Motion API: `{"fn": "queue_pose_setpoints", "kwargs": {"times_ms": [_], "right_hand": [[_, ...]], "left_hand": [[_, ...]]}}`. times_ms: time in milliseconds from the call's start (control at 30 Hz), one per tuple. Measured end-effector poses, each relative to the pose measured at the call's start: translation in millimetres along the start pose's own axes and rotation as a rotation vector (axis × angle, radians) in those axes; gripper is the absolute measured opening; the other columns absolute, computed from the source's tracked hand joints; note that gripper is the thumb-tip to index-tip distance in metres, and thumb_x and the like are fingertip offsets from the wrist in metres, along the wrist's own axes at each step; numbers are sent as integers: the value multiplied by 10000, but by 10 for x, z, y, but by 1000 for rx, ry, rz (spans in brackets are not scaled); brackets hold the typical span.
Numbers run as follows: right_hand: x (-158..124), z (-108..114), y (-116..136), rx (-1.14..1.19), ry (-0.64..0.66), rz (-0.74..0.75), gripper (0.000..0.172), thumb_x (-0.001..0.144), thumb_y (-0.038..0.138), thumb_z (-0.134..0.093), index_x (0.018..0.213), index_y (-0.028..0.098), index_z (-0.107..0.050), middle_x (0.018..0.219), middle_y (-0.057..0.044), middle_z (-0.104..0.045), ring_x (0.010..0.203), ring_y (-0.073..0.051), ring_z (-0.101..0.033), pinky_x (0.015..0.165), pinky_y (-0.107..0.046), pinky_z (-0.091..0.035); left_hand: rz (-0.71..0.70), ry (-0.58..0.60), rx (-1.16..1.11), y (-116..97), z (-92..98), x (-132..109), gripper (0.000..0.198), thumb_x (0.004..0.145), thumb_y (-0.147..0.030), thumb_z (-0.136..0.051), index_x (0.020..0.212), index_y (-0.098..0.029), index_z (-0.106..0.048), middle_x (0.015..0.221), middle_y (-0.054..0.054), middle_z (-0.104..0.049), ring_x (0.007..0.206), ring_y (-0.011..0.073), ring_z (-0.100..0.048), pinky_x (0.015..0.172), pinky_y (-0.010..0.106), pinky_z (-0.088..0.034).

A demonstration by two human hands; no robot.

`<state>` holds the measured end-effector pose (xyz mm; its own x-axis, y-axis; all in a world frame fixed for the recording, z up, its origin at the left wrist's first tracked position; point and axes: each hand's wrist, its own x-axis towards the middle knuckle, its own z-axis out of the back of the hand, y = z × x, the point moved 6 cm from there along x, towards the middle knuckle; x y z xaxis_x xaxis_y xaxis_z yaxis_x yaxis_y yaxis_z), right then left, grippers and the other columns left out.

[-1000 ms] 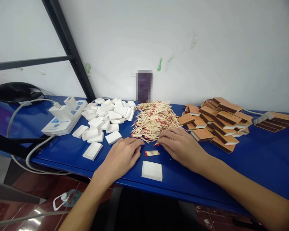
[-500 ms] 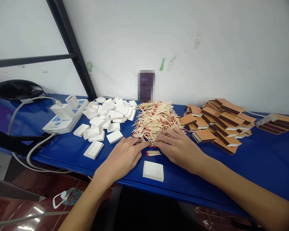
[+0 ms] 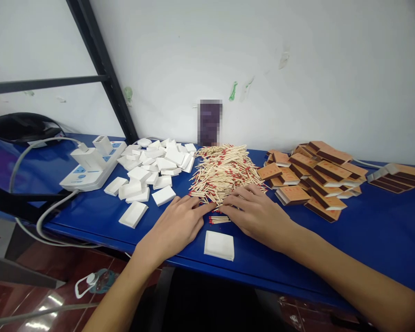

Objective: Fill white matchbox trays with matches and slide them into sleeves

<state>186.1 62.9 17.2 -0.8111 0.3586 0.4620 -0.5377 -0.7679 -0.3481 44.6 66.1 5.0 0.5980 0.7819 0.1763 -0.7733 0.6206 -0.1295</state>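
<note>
A large heap of red-tipped matchsticks (image 3: 224,170) lies on the blue table. At its front edge my left hand (image 3: 180,219) reaches in with the index finger stretched out to the right, its tip touching matches. Facing it from the right, my right hand (image 3: 254,214) has its fingers apart over the heap's front, fingertips on the matches; its thumb is mostly hidden. The two index fingertips nearly meet. Just in front of them lies a small row of aligned matches (image 3: 219,220). Nearer the table edge rests a white matchbox tray (image 3: 219,245), its hollow facing up.
Left of the heap are many white trays (image 3: 166,163), with a power strip (image 3: 90,177) beyond them. Brown matchbox sleeves (image 3: 318,175) are piled on the right, more (image 3: 397,176) farther right. A pixelated dark rectangle (image 3: 210,122) stands against the wall.
Both hands stay at the heap's front edge; the right fingertips have shifted very slightly left. The row of matches and the white tray look unchanged, apart from a slight shift of the view.
</note>
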Motion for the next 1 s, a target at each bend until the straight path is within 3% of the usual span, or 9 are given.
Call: {"fn": "queue_pose_setpoints", "kwargs": {"times_ms": [467, 1000], "right_hand": [[-30, 14, -109, 272, -11, -117, 158, 970, 154, -531, 951, 153, -688, 882, -69, -690, 846, -210, -568, 796, -346, -431], [-130, -47, -198, 250, 58, -203, 155, 940, 153, -546, 956, 150, -700, 894, -76, -688, 873, -246, -616, 816, -392, -462]], "left_hand": [[57, -48, -24, 51, -2, -2, 321, 998, -183, -420, 1259, -223, -603, 1022, 57, -669, 939, 230, -610, 854, 383, -454], [6, -10, -54, 34, 8, -11, 348, 994, -163, -442, 1288, -272, -593, 1051, 37, -659, 980, 233, -607, 884, 412, -479]]}}
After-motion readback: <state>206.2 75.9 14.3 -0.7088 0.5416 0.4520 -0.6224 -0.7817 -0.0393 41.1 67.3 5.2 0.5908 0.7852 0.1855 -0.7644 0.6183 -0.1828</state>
